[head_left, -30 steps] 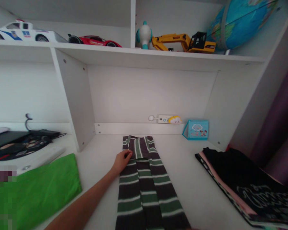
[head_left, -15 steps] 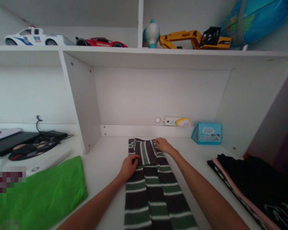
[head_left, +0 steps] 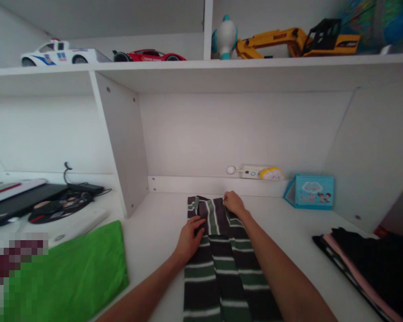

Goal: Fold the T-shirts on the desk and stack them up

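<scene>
A striped shirt in dark brown, green and white lies on the white desktop, its sides folded inward into a long strip. Near the far end, a folded-over part shows its stripes running lengthwise. My left hand rests on the shirt's left side, fingers stretched out over the cloth and the thumb apart from them. At the far right corner, my right hand has its fingers closed on the edge of the fabric. The right forearm hides part of the shirt's right side.
Left lies a green folded cloth; right, a stack of dark and pink clothes. A blue desk calendar stands by the back wall near a power strip. Toy vehicles, including a yellow excavator, line the shelf above.
The view has shifted, so most things sit further right in the picture. Both hands stay at nearly the same places on the shirt, and its folds look the same.
</scene>
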The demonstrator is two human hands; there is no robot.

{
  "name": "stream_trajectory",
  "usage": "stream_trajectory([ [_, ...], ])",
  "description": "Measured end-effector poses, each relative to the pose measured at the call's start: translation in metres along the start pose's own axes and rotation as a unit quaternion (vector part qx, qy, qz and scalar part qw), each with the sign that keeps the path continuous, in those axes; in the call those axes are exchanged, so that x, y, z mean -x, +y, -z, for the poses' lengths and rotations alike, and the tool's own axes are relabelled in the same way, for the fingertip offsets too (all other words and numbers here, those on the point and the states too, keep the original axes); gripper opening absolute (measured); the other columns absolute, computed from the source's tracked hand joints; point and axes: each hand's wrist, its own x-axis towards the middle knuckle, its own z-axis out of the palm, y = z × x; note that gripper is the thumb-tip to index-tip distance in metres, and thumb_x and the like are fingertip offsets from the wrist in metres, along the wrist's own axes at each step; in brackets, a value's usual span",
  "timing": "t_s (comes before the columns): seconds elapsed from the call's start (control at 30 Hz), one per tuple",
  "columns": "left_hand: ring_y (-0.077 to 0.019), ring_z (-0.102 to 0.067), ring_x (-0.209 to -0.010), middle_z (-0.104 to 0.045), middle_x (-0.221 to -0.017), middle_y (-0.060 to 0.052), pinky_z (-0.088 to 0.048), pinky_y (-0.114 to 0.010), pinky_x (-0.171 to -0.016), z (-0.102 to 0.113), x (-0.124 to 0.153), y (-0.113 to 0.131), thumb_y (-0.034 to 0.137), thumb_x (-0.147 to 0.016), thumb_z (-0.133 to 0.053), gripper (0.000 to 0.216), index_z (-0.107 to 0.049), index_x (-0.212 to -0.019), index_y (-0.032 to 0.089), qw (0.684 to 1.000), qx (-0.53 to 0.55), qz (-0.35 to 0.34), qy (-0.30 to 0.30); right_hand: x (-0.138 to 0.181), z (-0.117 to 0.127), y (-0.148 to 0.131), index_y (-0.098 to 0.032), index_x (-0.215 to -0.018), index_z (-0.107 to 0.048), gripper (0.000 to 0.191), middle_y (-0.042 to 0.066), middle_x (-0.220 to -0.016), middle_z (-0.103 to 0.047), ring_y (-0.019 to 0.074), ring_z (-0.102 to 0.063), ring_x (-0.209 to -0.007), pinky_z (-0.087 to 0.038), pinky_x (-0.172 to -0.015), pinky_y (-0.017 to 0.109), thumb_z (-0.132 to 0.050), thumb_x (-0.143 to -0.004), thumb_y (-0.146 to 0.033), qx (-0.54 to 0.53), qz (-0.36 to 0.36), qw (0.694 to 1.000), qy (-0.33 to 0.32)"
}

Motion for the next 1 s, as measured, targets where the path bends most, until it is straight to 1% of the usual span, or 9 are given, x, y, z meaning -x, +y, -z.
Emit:
stream_trajectory([
  [0.2,-0.0168,-0.054,-0.093,-0.057,-0.105,-0.007,-0.041,-0.029,-0.087,0.002,0.0,0.002,0.02,-0.074,-0.047,0.028,-0.063,-0.097,0.016,1.0,0.01,0.0,0.0,0.014,-0.011,-0.007,-0.014,-0.1,-0.052,0.022,0.007,-0.098,-0.055,0.0175,-0.054,-0.089,-0.044,-0.075,0.035,-0.04,-0.087,-0.027,0.025,-0.024,0.999,0.032],
  [0.3,-0.0152,-0.056,-0.084,-0.059,-0.101,-0.005,-0.044,-0.028,-0.081,0.001,0.0,0.002,0.018,-0.073,-0.046,0.03,-0.061,-0.099,0.017,1.0,0.005,0.016,-0.011,0.02,-0.007,-0.02,-0.013,-0.107,-0.049,0.026,0.017,-0.112,-0.048,0.0217,-0.056,-0.089,-0.043,-0.072,0.034,-0.034,-0.086,-0.017,0.03,-0.01,0.999,0.042],
  [0.37,-0.0154,-0.056,-0.087,-0.06,-0.102,-0.004,-0.044,-0.028,-0.082,0.0,0.0,0.001,0.017,-0.074,-0.044,0.031,-0.06,-0.101,0.017,1.0,0.006,0.02,-0.015,0.024,-0.002,-0.034,-0.013,-0.114,-0.044,0.032,0.019,-0.12,-0.042,0.0232,-0.056,-0.091,-0.042,-0.072,0.034,-0.032,-0.085,-0.015,0.029,0.01,0.998,0.048],
  [0.47,-0.0161,-0.055,-0.094,-0.06,-0.106,-0.005,-0.041,-0.028,-0.087,-0.002,0.0,0.0,0.016,-0.074,-0.043,0.033,-0.058,-0.104,0.016,1.0,0.007,0.021,-0.018,0.028,0.001,-0.061,-0.017,-0.11,-0.048,0.03,0.013,-0.108,-0.054,0.0223,-0.056,-0.092,-0.042,-0.074,0.032,-0.035,-0.086,-0.027,0.02,0.062,0.997,0.029],
  [0.53,-0.0163,-0.054,-0.097,-0.06,-0.107,-0.005,-0.04,-0.027,-0.089,-0.003,0.001,-0.001,0.016,-0.074,-0.043,0.034,-0.058,-0.105,0.016,1.0,0.007,0.022,-0.019,0.03,-0.002,-0.077,-0.018,-0.1,-0.055,0.03,0.009,-0.095,-0.061,0.0215,-0.057,-0.089,-0.043,-0.073,0.029,-0.043,-0.081,-0.038,0.013,0.092,0.996,-0.003],
  [0.6,-0.0164,-0.054,-0.097,-0.06,-0.107,-0.005,-0.04,-0.027,-0.09,-0.003,0.001,-0.002,0.016,-0.074,-0.043,0.035,-0.057,-0.106,0.016,1.0,0.01,0.02,-0.018,0.031,-0.007,-0.086,-0.016,-0.093,-0.059,0.03,0.008,-0.09,-0.063,0.021,-0.058,-0.087,-0.044,-0.071,0.029,-0.05,-0.077,-0.04,0.012,0.101,0.994,-0.033],
  [0.77,-0.0168,-0.054,-0.098,-0.06,-0.108,-0.006,-0.04,-0.028,-0.09,-0.003,0.001,-0.003,0.016,-0.074,-0.044,0.034,-0.058,-0.105,0.015,1.0,0.009,0.009,-0.019,0.031,-0.015,-0.087,-0.013,-0.096,-0.058,0.034,0.007,-0.094,-0.062,0.0167,-0.058,-0.086,-0.045,-0.075,0.035,-0.047,-0.081,-0.041,0.017,0.074,0.995,-0.062],
  [0.93,-0.0161,-0.054,-0.097,-0.06,-0.105,-0.004,-0.039,-0.028,-0.09,-0.005,0.001,-0.004,0.013,-0.072,-0.045,0.033,-0.059,-0.103,0.017,1.0,0.005,-0.013,-0.006,0.033,-0.016,-0.091,-0.012,-0.099,-0.059,0.033,0.012,-0.098,-0.062,0.0223,-0.057,-0.093,-0.044,-0.075,0.035,-0.047,-0.08,-0.037,0.018,0.054,0.997,-0.051],
  [1.0,-0.016,-0.054,-0.098,-0.06,-0.106,-0.004,-0.039,-0.028,-0.09,-0.006,0.001,-0.005,0.013,-0.073,-0.045,0.034,-0.058,-0.104,0.017,1.0,0.012,-0.019,-0.004,0.033,-0.016,-0.094,-0.012,-0.098,-0.059,0.033,0.011,-0.098,-0.062,0.0215,-0.057,-0.093,-0.044,-0.077,0.036,-0.048,-0.08,-0.038,0.016,0.052,0.997,-0.051],
])
